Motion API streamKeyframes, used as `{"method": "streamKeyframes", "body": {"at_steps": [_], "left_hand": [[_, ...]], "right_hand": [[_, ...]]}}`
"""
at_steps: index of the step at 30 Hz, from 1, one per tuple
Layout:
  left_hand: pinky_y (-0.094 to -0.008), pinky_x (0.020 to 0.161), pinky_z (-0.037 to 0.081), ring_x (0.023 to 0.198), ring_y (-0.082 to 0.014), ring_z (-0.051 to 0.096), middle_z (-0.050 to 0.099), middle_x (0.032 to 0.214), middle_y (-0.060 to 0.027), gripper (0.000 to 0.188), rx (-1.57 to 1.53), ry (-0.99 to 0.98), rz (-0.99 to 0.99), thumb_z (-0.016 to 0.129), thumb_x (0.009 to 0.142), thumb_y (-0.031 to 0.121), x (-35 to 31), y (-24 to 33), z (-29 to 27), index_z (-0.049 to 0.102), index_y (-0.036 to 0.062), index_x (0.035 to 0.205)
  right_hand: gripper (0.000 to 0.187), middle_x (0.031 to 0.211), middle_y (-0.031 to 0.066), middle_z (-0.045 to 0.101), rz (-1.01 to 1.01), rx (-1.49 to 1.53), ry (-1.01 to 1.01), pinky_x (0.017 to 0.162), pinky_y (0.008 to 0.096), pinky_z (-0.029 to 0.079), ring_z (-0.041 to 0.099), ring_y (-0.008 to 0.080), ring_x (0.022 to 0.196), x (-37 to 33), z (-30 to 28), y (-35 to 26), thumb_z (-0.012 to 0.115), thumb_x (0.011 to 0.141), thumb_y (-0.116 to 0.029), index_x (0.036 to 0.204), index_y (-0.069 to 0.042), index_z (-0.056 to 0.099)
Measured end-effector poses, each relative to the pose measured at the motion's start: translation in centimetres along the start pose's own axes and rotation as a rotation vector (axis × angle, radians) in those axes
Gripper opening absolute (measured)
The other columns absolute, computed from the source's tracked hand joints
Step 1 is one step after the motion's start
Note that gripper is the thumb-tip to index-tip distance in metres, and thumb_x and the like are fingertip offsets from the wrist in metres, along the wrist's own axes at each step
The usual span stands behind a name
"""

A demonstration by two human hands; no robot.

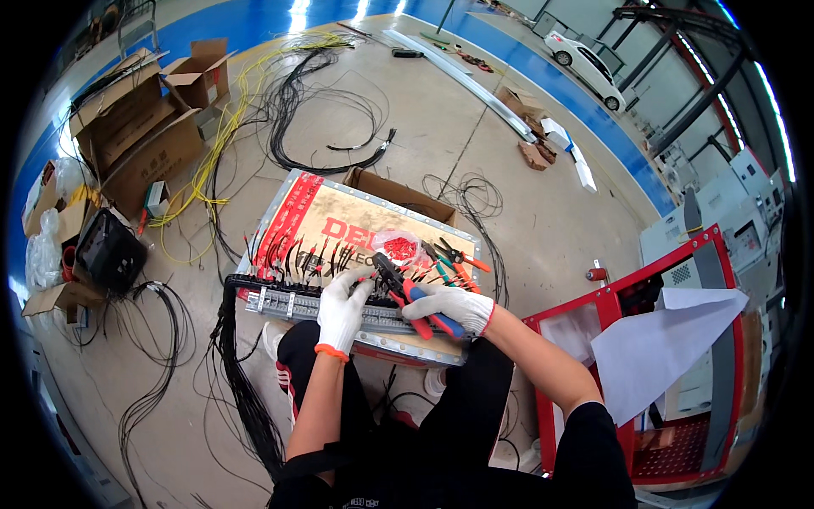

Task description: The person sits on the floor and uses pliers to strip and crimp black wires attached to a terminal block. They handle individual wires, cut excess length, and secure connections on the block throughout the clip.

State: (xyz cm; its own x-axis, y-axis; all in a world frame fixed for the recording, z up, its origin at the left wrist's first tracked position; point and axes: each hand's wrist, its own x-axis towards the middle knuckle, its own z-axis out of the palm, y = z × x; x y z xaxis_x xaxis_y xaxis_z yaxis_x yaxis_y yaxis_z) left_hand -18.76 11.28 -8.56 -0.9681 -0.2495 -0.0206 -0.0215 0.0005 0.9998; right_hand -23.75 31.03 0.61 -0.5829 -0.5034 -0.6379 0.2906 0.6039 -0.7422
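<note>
In a white knit glove, my right hand (454, 307) grips crimping pliers (420, 301) by their red and blue handles. Their dark head points up and left toward my left hand (343, 307). That hand, gloved too, has its fingertips pinched on what looks like a thin wire beside the plier jaws; the wire end is mostly hidden. A row of short black wires (297, 261) with red tips rises from a grey terminal strip (292, 307). Behind the pliers lies an open plastic bag of small red pieces (398, 247). More hand tools (456, 257) rest to its right.
All this lies on a metal-edged wooden case (318, 212) between my knees. A thick black cable bundle (229, 356) hangs off its left side. Cardboard boxes (140, 144) and yellow cable (225, 144) lie left. A red metal frame (615, 305) with white paper (666, 356) stands right.
</note>
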Motion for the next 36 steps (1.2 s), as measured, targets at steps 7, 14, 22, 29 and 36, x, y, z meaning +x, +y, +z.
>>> {"method": "streamKeyframes", "body": {"at_steps": [7,14,22,29,36], "left_hand": [[-0.0312,0.087,0.049,0.095,-0.024,0.067,0.07,0.103,-0.0147,0.027,0.073,0.019,0.004,0.065,0.087,0.014,0.1,-0.5,-0.3,0.071,-0.0017,0.109],[-0.0324,0.083,0.049,0.091,-0.0239,0.067,0.07,0.099,-0.0153,0.025,0.057,0.043,0.032,0.065,0.088,0.013,0.2,-1.3,0.1,0.071,-0.0023,0.106],[-0.0348,0.082,0.051,0.089,-0.0223,0.067,0.07,0.1,-0.016,0.025,0.0,0.058,-0.01,0.066,0.088,0.011,0.2,-2.1,0.0,0.069,-0.0013,0.109],[-0.0336,0.073,0.052,0.078,-0.0201,0.066,0.07,0.094,-0.0151,0.021,-0.075,0.178,-0.021,0.068,0.087,0.01,0.1,-0.9,0.7,0.066,0.0,0.106],[-0.0335,0.074,0.051,0.081,-0.0214,0.065,0.067,0.092,-0.014,0.016,0.14,0.299,0.102,0.066,0.09,0.01,0.1,-1.5,0.6,0.069,0.0002,0.102]], "right_hand": [[0.054,0.094,0.0091,0.063,-0.045,-0.29,0.079,0.076,0.0315,0.049,0.061,0.0186,0.086,0.0,0.6,-1.1,0.071,0.082,-0.038,0.11,0.005,0.055],[0.045,0.084,0.0257,0.066,-0.075,-0.65,0.299,0.076,0.047,0.051,0.066,0.0404,0.083,1.3,2.9,0.7,0.063,0.079,-0.033,0.108,0.001,0.056],[0.047,0.077,0.0077,0.059,-0.029,-0.299,0.134,0.06,0.0322,0.046,0.058,0.0159,0.066,0.8,2.4,-0.1,0.072,0.08,-0.043,0.096,-0.001,0.056],[0.049,0.095,0.0053,0.062,0.014,0.173,0.158,0.075,0.0237,0.047,0.057,0.0096,0.086,-1.0,2.5,-1.1,0.074,0.085,-0.033,0.114,0.004,0.057],[0.052,0.104,0.0069,0.062,0.002,0.178,0.046,0.084,0.0239,0.045,0.057,0.0107,0.093,-1.5,3.5,-1.5,0.074,0.086,-0.036,0.115,0.004,0.059]]}}
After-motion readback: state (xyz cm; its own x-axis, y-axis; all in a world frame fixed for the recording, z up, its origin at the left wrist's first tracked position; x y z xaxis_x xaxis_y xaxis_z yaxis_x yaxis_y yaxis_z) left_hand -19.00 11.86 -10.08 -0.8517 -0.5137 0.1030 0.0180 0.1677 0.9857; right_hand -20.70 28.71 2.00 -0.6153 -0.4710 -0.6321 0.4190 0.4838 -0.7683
